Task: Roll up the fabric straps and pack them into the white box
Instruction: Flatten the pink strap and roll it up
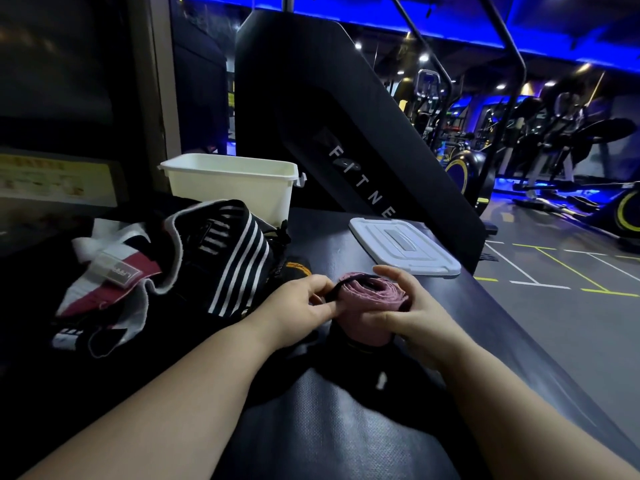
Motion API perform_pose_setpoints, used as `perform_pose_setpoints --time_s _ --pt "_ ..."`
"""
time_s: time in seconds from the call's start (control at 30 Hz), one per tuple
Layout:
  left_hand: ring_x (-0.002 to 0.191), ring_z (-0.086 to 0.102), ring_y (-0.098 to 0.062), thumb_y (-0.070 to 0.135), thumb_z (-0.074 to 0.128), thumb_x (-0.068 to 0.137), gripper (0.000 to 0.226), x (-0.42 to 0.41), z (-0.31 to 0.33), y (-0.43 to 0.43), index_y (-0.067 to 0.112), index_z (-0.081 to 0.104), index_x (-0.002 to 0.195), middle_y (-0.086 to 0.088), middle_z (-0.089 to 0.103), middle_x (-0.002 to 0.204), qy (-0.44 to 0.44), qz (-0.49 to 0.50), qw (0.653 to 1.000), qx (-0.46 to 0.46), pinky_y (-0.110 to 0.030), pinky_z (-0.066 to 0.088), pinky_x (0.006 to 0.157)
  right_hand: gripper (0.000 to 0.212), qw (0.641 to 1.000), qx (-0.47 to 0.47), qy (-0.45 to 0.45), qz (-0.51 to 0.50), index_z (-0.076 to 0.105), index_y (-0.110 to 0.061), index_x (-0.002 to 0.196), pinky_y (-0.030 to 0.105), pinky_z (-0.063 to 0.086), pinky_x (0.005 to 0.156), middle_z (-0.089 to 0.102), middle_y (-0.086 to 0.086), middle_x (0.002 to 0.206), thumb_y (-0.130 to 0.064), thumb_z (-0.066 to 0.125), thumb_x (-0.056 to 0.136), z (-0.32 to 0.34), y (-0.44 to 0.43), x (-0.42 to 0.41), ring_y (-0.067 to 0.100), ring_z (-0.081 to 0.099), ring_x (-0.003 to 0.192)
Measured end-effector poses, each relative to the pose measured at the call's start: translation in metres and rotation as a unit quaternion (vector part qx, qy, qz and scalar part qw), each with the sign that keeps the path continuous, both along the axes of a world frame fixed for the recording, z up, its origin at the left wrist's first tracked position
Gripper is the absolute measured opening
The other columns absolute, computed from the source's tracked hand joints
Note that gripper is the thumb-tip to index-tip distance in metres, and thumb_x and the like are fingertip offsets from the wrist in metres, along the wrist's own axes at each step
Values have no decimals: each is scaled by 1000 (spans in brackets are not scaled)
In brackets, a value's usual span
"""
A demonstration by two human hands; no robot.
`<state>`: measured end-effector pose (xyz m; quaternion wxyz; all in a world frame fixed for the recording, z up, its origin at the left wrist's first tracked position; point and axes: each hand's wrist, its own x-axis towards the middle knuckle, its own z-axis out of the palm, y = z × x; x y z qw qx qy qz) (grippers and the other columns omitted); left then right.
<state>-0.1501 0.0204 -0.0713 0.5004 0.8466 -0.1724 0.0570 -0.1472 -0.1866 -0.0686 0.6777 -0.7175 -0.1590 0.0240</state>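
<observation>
Gripping pink strap roll (372,295), 5 o'clock from white box (228,183), in curled right hand (415,317); pinching black tail (341,289) with left hand (298,311). Soft, light, likely to unwind: hold round girth.

L grip (301,303) pinching, thumb + fingers; R grip (412,306) curled, cupping; both forearms (207,375) bare, extended fwd.

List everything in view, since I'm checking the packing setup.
pink strap roll: one, pink with black loop, table front
loose straps: heap, count unclear, black-white striped and maroon-white, table left
white box: one, white, lid off, table back
lid: one, white, flat on table, right of box
table: one, black
exercise machines: several, dark, background right
left hand: one, pinches the roll's black loop
right hand: one, holds the roll
</observation>
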Motion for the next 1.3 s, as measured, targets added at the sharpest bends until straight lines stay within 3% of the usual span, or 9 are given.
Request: perform_pose_setpoints --time_s 0.1,0.23,0.43,0.6,0.83,0.97,1.13,1.2,1.3 --pt "70 52 -7 29 68 89 3 -1 0 3 30 65 90 8 59 73 10 -5 1000 -11 -18 45 70 84 997 6 28 76 54 -13 129 24 53 83 69 7 115 6 77 50 4 -9 2 13 65 103" --pt "65 50 -2 23 69 89 14 -3 4 1 31 63 79 13 56 68 -16 6 1000 16 -12 41 66 68 992 -84 -42 84 66 -21 120 41 48 101 70 8 116 -14 84 54 5 -7 1 22 63 110" --pt "69 47 3 14 72 82 28 -8 11 -1 28 56 64 8 50 76 -81 28 996 10 -7 34 69 55 988 -116 -101 -29 73 -28 101 35 53 91 75 -4 100 -29 85 48 4 4 -4 9 67 95" --pt "71 47 -4 17 75 79 22 -10 10 0 29 60 68 2 51 80 -111 12 994 -5 -10 37 70 55 980 -123 -110 -110 64 -29 93 13 49 72 71 -9 89 -29 82 42 1 13 -5 -7 63 76" --pt "77 56 -13 27 68 76 16 -12 9 -2 38 57 70 6 57 80 -214 -9 977 10 -21 46 74 78 975 -133 -100 -148 51 -36 104 30 56 76 63 -5 88 -48 75 31 -2 14 -7 10 65 76" --pt "79 57 -10 32 66 77 3 -6 8 -2 32 62 76 4 62 86 -166 -13 986 7 -19 44 76 84 969 -151 -108 -162 47 -40 112 33 56 80 63 -6 87 -49 81 35 -3 13 -5 13 66 80" --pt "67 50 6 18 69 88 15 -1 3 0 27 65 77 19 58 70 -116 13 993 9 -10 35 69 57 975 -179 -128 -41 62 -47 94 10 49 73 69 -27 86 -21 93 54 11 7 -6 -6 64 76" --pt "64 50 2 19 68 89 11 0 2 2 24 67 79 22 58 67 -102 19 994 15 -14 39 67 62 984 -152 -92 33 64 -55 101 17 51 75 70 -12 100 -31 89 51 13 -4 -6 4 63 80" --pt "77 59 -20 28 66 88 15 1 3 4 15 71 93 6 65 80 -61 -10 998 -5 -36 49 78 75 989 -123 -47 71 59 -47 107 30 53 76 60 4 113 -40 93 40 8 -17 0 15 58 84"
